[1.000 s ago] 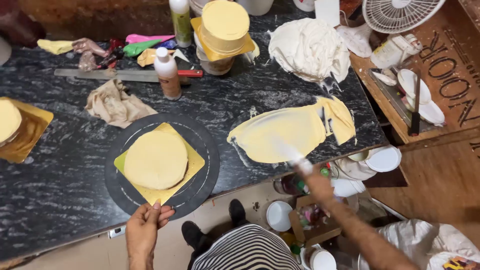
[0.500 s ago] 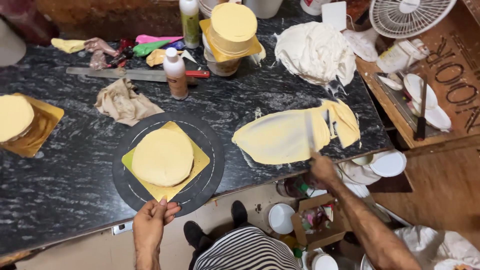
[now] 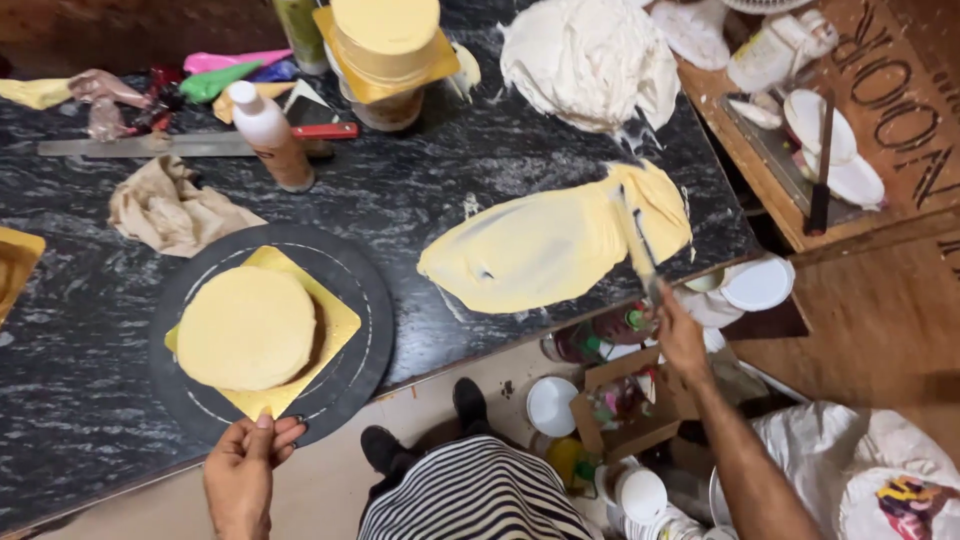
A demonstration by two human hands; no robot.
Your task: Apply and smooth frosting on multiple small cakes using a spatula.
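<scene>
While gripping: left hand [image 3: 245,470] on turntable [image 3: 355,290], right hand [image 3: 680,335] round spatula [image 3: 640,245].

From my remote seat, the spatula [image 3: 640,245] blade was smeared with motion blur, and my right hand [image 3: 682,335] hid its handle. The tall stacked cake [image 3: 385,45] ran off the top edge. A gold board [image 3: 15,265] was cut by the left edge. The bottles under the counter were too small to tell apart.
</scene>
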